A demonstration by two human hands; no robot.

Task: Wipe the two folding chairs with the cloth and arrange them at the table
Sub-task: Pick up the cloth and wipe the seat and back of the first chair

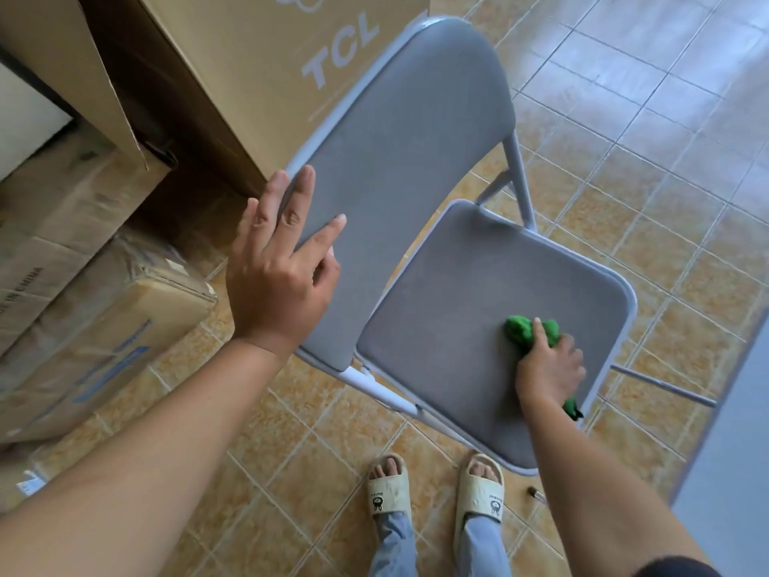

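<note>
Tiled floor (624, 118) beneath everything, with a tall printed cardboard box (258, 56) just behind the chair and lower stacked cartons (83, 285) off to the left. At far right, a pale grey surface (724, 451), cut off by the frame; possibly the bench, impossible to say for certain.

Unfolded in the middle: one grey folding chair (399, 160), backrest toward the boxes, seat (478, 306) pointing toward the feet in pale slippers (389, 489). No second chair in view.

Key relation: seat lying forward and to the right, below the right arm, its front-to-back line running on a diagonal from the backrest hinge down toward the right foot. Right hand (549, 368) nearer by far, pressed down on the seat's right front part, fingers closed over the bunched green cloth (528, 331), a tail of it showing beside the wrist. Left hand (279, 268) spread flat and gripping nothing, fingers laid over the backrest's left edge, apparently steadying it.

Likely step: wiping the seat, with the left and rear part of the pad apparently yet to cover. Nothing lying on the seat to block a sweep toward the backrest. Small dark object (537, 493) on the floor near the right foot, too small to name.
</note>
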